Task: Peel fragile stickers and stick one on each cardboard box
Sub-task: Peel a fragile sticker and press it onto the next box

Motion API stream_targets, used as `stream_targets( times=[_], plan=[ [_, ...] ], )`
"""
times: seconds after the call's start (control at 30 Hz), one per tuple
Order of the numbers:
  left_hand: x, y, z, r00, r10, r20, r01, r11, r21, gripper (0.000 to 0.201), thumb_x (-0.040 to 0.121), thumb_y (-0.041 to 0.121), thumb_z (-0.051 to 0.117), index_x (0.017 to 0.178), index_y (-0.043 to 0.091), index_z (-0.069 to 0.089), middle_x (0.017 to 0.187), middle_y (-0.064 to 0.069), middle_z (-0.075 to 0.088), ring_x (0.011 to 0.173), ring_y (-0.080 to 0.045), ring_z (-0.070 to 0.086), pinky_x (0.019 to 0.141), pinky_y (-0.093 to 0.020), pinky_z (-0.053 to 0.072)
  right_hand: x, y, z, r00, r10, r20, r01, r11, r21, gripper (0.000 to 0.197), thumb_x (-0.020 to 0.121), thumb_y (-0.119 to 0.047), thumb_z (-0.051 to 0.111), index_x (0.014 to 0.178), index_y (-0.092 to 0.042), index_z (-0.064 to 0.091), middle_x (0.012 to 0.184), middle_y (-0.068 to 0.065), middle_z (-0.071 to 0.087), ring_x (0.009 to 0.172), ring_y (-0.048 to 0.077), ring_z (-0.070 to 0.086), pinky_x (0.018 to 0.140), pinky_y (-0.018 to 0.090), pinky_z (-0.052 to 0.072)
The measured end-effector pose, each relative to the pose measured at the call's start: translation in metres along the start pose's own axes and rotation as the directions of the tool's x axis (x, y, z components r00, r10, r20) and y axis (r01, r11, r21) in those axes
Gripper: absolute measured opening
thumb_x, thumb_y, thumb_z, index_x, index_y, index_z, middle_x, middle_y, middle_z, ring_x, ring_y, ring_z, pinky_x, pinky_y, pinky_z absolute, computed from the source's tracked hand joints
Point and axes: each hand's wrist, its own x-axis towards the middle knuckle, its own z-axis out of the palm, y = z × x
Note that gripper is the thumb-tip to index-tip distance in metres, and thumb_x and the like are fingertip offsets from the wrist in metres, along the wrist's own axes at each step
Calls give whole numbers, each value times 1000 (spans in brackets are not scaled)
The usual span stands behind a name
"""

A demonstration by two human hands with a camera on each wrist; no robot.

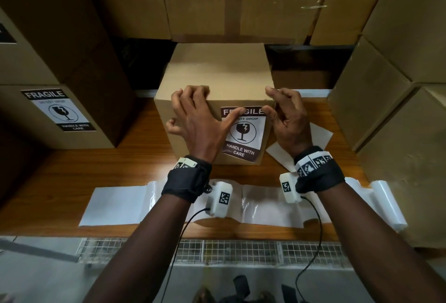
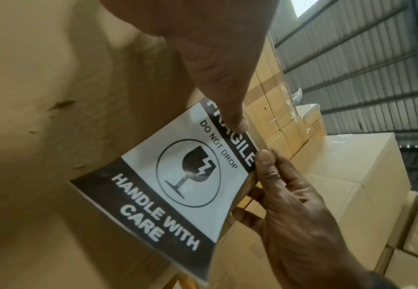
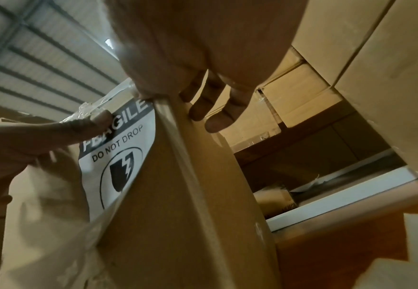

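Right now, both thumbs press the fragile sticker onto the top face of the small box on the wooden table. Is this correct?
Not fully. The fragile sticker is on the near side face of the small box, not the top; the head view shows it. The left hand and right hand do thumb its upper edge, on the wooden table.

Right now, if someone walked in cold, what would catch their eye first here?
The black-and-white fragile sticker on the near face of the box at the table's centre, with the left hand pressing its thumb on the top band and the right hand at the sticker's upper right corner. Next, the empty backing strip along the table's near edge, and a stickered box on the left.
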Motion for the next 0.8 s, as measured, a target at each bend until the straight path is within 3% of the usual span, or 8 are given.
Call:
stream_targets(
  times=[0.2, 0.27, 0.33, 0.4, 0.5, 0.63, 0.7, 0.8],
  plan=[
    [-3, -28, 4, 981, 194, 17, -194, 969, 150, 102, 63, 90, 65, 143, 31, 43, 152, -1, 39, 145, -24, 22, 98, -63, 29, -6, 4, -9, 993, -1, 116, 1, 1000, 0, 55, 95, -41, 61, 147, -30, 45, 138, 13, 44, 120, 19, 50, 84, 41, 60],
    [-1, -33, 3, 971, 232, 48, -237, 949, 207, 108, 58, 85, 71, 145, 30, 40, 152, 0, 38, 144, -25, 24, 97, -62, 29, -5, 1, -11, 983, 30, 183, -29, 1000, -6, 65, 91, -37, 70, 147, -36, 38, 141, 14, 40, 122, 24, 51, 84, 46, 61],
    [1, -37, 2, 965, 250, 75, -261, 936, 238, 112, 55, 83, 75, 146, 29, 38, 152, 0, 36, 145, -27, 25, 98, -62, 29, -3, -3, -11, 972, 84, 221, -86, 996, -2, 78, 86, -37, 76, 150, -36, 32, 146, 14, 39, 125, 20, 48, 88, 46, 58],
    [2, -38, 2, 963, 257, 85, -270, 932, 243, 114, 54, 83, 75, 147, 29, 36, 152, -1, 35, 144, -28, 25, 97, -62, 30, 0, -5, -5, 955, 201, 218, -214, 976, 37, 97, 81, -51, 78, 156, -36, 19, 152, 13, 38, 132, 20, 45, 96, 45, 52],
    [2, -39, 2, 961, 264, 82, -276, 929, 247, 113, 56, 84, 74, 147, 28, 37, 152, -1, 34, 144, -28, 24, 97, -64, 31, 5, -7, 9, 909, 350, 225, -372, 926, 64, 118, 67, -81, 70, 155, -45, 0, 155, 12, 42, 139, 30, 46, 105, 56, 47],
    [3, -41, 3, 957, 283, 57, -289, 935, 206, 105, 64, 87, 68, 145, 29, 37, 151, 0, 33, 145, -27, 22, 98, -66, 29, -2, 4, 18, 890, 345, 297, -394, 911, 123, 114, 67, -85, 65, 158, -34, 19, 125, 2, 68, 109, 18, 69, 87, 48, 61],
    [2, -38, 3, 963, 266, 43, -270, 949, 162, 99, 68, 91, 60, 143, 31, 37, 151, -1, 35, 145, -26, 22, 100, -67, 28, -11, 16, 16, 891, 325, 318, -356, 934, 42, 108, 68, -86, 62, 154, -30, 29, 122, -1, 69, 108, 17, 69, 87, 48, 61],
    [-1, -26, 7, 978, 202, 42, -206, 971, 122, 104, 63, 98, 53, 139, 30, 34, 151, -3, 35, 147, -29, 20, 104, -70, 24, -28, 31, 13, 897, 278, 345, -263, 961, -90, 91, 81, -64, 70, 156, -35, 25, 129, 5, 67, 113, 27, 67, 91, 50, 58]
  ],
)
